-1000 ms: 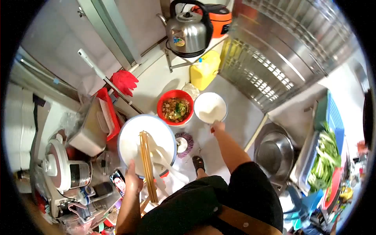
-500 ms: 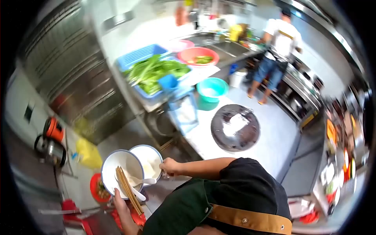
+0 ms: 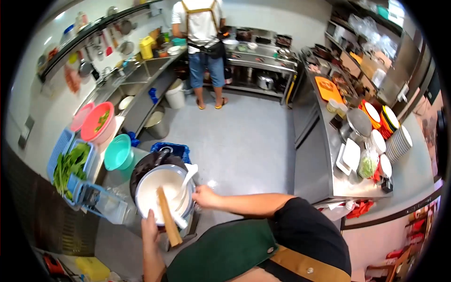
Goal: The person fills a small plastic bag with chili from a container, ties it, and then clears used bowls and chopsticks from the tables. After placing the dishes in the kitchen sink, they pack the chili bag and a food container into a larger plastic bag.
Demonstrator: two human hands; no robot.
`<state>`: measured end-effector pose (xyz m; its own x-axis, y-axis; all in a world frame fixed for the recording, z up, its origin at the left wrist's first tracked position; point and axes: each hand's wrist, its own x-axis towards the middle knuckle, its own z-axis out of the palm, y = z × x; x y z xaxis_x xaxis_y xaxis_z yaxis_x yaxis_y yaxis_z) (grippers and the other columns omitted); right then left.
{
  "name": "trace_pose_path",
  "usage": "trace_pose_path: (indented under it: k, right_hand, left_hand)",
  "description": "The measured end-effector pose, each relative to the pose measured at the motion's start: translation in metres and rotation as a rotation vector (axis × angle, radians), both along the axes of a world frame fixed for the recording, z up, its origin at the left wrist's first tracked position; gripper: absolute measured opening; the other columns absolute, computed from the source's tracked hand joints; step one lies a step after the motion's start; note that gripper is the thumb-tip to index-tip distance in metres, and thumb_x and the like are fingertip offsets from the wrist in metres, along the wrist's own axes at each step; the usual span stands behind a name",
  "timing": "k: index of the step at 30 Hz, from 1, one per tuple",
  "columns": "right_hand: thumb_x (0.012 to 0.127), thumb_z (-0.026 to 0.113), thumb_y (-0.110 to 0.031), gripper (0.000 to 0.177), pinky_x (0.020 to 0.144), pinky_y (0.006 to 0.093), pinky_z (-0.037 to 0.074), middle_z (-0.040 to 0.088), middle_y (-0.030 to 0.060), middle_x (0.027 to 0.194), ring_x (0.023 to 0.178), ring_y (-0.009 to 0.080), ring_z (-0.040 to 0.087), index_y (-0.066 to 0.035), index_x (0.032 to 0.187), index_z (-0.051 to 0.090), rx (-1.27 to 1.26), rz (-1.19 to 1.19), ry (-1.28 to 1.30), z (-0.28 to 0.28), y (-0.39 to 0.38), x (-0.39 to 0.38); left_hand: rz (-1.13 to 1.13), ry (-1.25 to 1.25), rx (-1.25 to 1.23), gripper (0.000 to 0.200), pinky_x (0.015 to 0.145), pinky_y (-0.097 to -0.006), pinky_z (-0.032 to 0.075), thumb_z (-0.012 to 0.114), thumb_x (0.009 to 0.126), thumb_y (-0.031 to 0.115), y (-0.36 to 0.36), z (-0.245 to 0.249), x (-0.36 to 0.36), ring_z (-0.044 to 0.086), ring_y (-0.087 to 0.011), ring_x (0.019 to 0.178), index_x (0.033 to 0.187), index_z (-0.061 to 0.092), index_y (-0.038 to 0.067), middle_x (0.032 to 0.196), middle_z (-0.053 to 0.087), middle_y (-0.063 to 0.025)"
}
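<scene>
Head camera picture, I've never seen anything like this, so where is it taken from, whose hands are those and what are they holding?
No machine here, just a person's two bare hands. The camera sits on that person's head, looking forward and down. The left hand holds a white bowl by its edge; wooden chopsticks and white spoons rest in it and stick out. The right hand is at the bowl's other side, its grip hard to make out. Along the left are leafy greens and a pink basin; stacked plates stand on the steel counter at right. Farther off, another person faces away.
</scene>
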<state>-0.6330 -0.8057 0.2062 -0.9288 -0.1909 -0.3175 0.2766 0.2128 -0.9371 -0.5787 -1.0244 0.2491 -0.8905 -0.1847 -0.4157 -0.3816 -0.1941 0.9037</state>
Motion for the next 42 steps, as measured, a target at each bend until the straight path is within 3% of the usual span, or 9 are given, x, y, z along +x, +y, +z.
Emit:
trace_pose_path:
  k: [2,6,10,14,16,20,26,32,42]
  right_hand:
    - [0.072,0.052,-0.018,0.025,0.049,0.0354,0.043,0.055,0.0142,0.055,0.050,0.0220,0.054,0.006,0.070,0.056,-0.074,-0.129,0.040,-0.011,0.063,-0.013]
    - [0.074,0.051,-0.016,0.023,0.047,0.0332,0.043,0.056,0.0137,0.056,0.050,0.0198,0.053,0.005,0.070,0.058,0.046,-0.324,-0.089,0.009,0.175,-0.032]
    - [0.072,0.057,-0.008,0.010,0.037,0.0296,0.036,0.054,0.0079,0.054,0.042,0.0130,0.047,0.002,0.071,0.059,-0.123,-0.551,0.038,-0.025,0.242,-0.060]
    - [0.077,0.051,-0.011,0.013,0.032,0.0252,0.032,0.054,0.0060,0.055,0.039,0.0103,0.045,0.000,0.073,0.058,-0.042,-0.596,-0.080,-0.004,0.298,-0.098]
    - [0.077,0.049,-0.010,0.014,0.031,0.0259,0.031,0.053,0.0059,0.054,0.037,0.0111,0.044,0.000,0.073,0.058,-0.017,-0.669,-0.067,-0.006,0.321,-0.125]
    - [0.075,0.047,-0.002,0.009,0.029,0.0272,0.032,0.051,0.0080,0.053,0.037,0.0131,0.045,0.003,0.076,0.054,0.071,-0.695,-0.098,-0.002,0.350,-0.193]
    - [0.074,0.045,0.002,0.007,0.028,0.0266,0.032,0.051,0.0086,0.055,0.037,0.0136,0.046,0.003,0.075,0.051,0.008,-0.648,-0.110,0.013,0.345,-0.312]
    - [0.077,0.045,-0.005,0.009,0.028,0.0241,0.029,0.049,0.0050,0.051,0.032,0.0102,0.039,0.000,0.074,0.053,-0.047,-0.470,-0.105,-0.002,0.320,-0.448]
    - [0.078,0.042,-0.011,0.016,0.031,0.0252,0.031,0.052,0.0064,0.054,0.038,0.0115,0.043,-0.001,0.073,0.053,-0.020,0.052,0.017,-0.013,0.243,-0.712]
  left_hand:
    - [-0.210,-0.060,0.012,0.032,0.030,-0.0241,0.038,0.041,0.087,0.029,0.052,-0.010,-0.040,0.045,-0.0130,0.035,0.094,0.047,-0.001,0.060,0.054,-0.0082]
    - [-0.382,0.013,-0.153,0.029,0.028,-0.0209,0.035,0.043,0.086,0.024,0.175,0.007,-0.104,0.044,-0.0105,0.033,0.102,0.040,0.000,0.058,0.053,-0.0073]
    - [-0.430,-0.035,-0.406,0.058,0.029,-0.0246,0.032,0.048,0.084,0.024,0.257,0.007,-0.163,0.040,-0.0133,0.031,0.127,0.018,0.001,0.060,0.051,-0.0067]
    - [-0.421,0.552,-0.824,0.069,0.063,-0.0284,0.043,0.061,0.071,0.011,0.288,0.002,-0.226,0.051,-0.0186,0.073,0.128,0.024,0.002,0.092,0.052,-0.0110]
    - [-0.678,0.929,-0.884,0.072,0.077,-0.0328,0.041,0.066,0.062,0.008,0.303,0.006,-0.263,0.047,-0.0262,0.093,0.125,0.030,0.003,0.111,0.044,-0.0131]
    - [-1.222,0.998,-0.975,0.078,0.096,-0.0457,0.024,0.067,0.058,0.006,0.341,0.024,-0.322,0.027,-0.0341,0.119,0.126,0.028,0.006,0.129,0.029,-0.0149]
    - [-1.236,1.192,-1.153,0.091,0.100,-0.0489,0.012,0.071,0.057,0.020,0.370,0.014,-0.446,0.013,-0.0352,0.126,0.130,0.019,0.005,0.135,0.018,-0.0163]
    - [-1.018,0.887,-0.995,0.117,0.100,-0.0502,0.009,0.075,0.045,0.045,0.383,0.013,-0.576,0.012,-0.0370,0.125,0.130,0.008,0.000,0.133,0.017,-0.0232]
    - [-0.390,0.495,-1.077,0.110,0.091,-0.0484,0.023,0.076,0.047,0.040,0.322,-0.014,-0.779,0.042,-0.0327,0.099,0.126,0.014,-0.004,0.103,0.047,-0.0173]
